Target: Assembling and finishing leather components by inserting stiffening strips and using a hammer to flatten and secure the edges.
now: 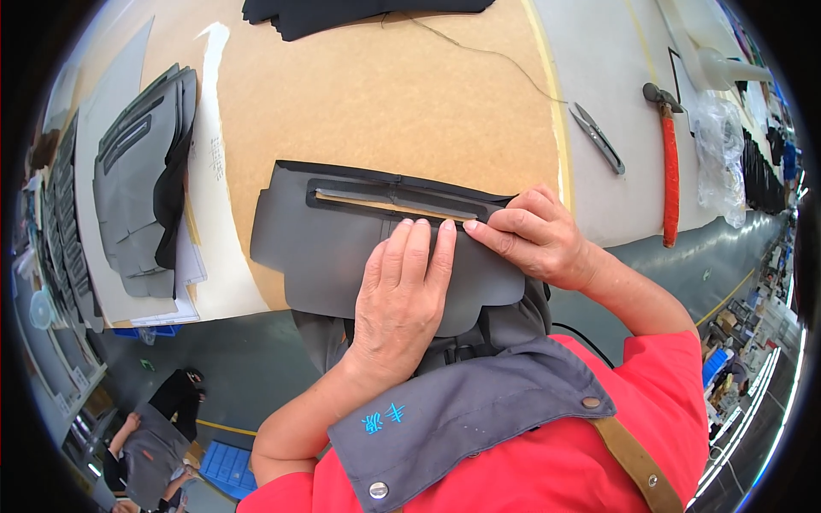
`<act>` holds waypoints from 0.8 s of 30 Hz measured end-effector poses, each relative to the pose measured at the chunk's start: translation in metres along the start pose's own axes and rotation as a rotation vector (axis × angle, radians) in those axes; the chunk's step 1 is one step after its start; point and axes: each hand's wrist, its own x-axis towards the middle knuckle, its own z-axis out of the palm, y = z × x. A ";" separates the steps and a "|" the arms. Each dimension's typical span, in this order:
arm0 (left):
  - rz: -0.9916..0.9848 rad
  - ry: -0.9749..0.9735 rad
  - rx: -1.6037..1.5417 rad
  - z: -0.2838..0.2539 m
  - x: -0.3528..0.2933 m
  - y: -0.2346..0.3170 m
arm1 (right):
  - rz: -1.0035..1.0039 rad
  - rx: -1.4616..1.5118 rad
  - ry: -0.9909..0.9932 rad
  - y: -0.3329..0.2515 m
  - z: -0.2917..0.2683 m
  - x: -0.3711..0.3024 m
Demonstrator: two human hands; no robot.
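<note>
A dark grey sheet-material panel (pixel 338 256), with a long narrow slot framed in black, lies at the table's near edge. The tan table top shows through the slot. My left hand (pixel 402 282) rests flat on the panel, its fingers stretched out with the tips at the slot's lower edge. At the slot's right end, my right hand (pixel 539 235) has its fingers curled and pinches the panel's material close to the border. The panel's right corner is partly hidden beneath that hand. Its lower part hangs over the table's edge toward my lap.
Similar grey panels (pixel 137 184) are stacked at the left. Black pieces (pixel 368 13) lie at the far edge. Thread snips (pixel 599 138) and a red-handled hammer (pixel 670 171) lie at the right, near clear plastic wrap (pixel 718 158). Another person (pixel 154 436) holds a grey piece at lower left.
</note>
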 end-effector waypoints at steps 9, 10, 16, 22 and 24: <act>0.036 0.005 -0.021 0.003 -0.001 0.000 | 0.043 0.041 0.042 0.003 0.005 -0.007; 0.037 0.006 -0.021 0.002 -0.001 0.000 | 0.044 0.040 0.042 0.003 0.005 -0.006; 0.011 -0.006 -0.025 0.000 0.000 0.002 | -0.034 0.045 -0.020 0.006 -0.003 -0.005; 0.017 -0.022 -0.031 -0.001 -0.001 0.001 | -0.084 0.051 -0.048 0.009 -0.007 -0.005; 0.028 -0.034 -0.024 0.000 -0.003 0.000 | -0.107 0.049 -0.035 0.010 -0.006 -0.006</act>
